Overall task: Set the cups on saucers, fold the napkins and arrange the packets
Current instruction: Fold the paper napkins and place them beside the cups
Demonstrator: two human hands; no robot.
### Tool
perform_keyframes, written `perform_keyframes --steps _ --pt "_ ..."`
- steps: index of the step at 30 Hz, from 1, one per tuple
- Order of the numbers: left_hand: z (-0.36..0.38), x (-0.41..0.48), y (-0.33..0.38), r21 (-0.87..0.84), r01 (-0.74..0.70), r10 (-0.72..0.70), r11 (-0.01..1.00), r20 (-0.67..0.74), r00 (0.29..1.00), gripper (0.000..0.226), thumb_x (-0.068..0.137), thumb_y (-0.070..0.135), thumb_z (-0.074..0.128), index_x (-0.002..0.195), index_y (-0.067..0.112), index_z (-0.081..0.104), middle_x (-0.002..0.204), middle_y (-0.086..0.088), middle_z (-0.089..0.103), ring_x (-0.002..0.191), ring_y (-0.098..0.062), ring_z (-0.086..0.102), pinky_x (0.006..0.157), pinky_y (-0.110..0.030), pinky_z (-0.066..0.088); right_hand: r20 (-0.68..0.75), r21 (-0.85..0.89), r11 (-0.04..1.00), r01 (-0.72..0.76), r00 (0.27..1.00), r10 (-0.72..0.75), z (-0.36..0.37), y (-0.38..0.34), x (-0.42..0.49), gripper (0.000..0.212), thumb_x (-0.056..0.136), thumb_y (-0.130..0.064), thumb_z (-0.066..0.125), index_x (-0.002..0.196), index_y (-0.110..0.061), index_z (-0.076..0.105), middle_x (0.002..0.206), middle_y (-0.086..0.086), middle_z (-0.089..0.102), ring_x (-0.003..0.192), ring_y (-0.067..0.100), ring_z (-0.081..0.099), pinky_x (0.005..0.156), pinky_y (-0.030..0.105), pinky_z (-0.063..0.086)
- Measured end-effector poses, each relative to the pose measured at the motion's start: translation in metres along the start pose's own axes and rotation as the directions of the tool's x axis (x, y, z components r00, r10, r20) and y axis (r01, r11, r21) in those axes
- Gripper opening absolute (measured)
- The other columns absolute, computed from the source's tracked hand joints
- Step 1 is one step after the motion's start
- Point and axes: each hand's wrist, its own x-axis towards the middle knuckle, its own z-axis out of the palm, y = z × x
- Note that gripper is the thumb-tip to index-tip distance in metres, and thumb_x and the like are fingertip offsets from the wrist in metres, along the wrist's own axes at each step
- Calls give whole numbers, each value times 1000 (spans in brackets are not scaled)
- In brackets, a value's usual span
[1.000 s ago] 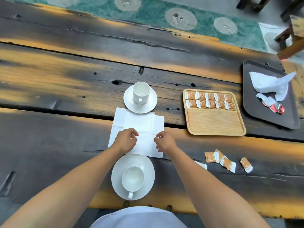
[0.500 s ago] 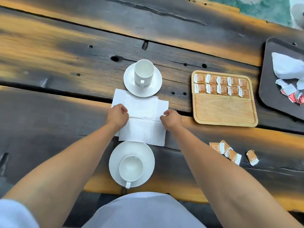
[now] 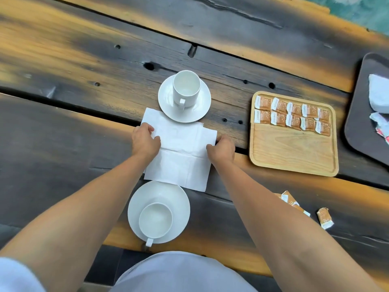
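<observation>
A white paper napkin (image 3: pixel 179 157) lies unfolded on the dark wooden table between two white cups on saucers. My left hand (image 3: pixel 145 142) pinches its left edge and my right hand (image 3: pixel 222 147) pinches its right edge. The far cup (image 3: pixel 186 87) stands on its saucer (image 3: pixel 202 108), which overlaps the napkin's far corner. The near cup (image 3: pixel 155 220) sits on a larger saucer (image 3: pixel 179 199). Orange packets (image 3: pixel 292 114) lie in two rows on a wooden tray (image 3: pixel 294 152). Loose packets (image 3: pixel 325 218) lie on the table at the right.
A dark tray (image 3: pixel 362 123) at the right edge carries a crumpled white napkin (image 3: pixel 379 95) and red-and-white packets (image 3: pixel 381 127). The table's near edge runs just below the near saucer. A green rug shows past the table's far right corner.
Both hands moved apart from the napkin's middle near edge to its left and right edges. The camera tilted down and closer to the table.
</observation>
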Motion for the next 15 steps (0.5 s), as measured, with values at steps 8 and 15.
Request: perform_keyframes --steps 8,15 --pt "10 7 12 -24 75 -75 997 -2 997 47 84 20 71 124 11 47 130 -11 43 118 -26 46 83 -29 36 36 42 996 -83 996 81 1 1 17 34 84 -16 62 116 -10 53 112 9 63 92 24 53 70 30 40" --pt "12 10 15 -102 87 -80 991 71 994 48 77 23 79 117 12 54 96 -1 59 107 -24 55 86 -34 46 39 202 971 -129 992 124 2 5 18 23 78 -7 57 98 -16 53 94 2 60 79 19 55 55 25 38"
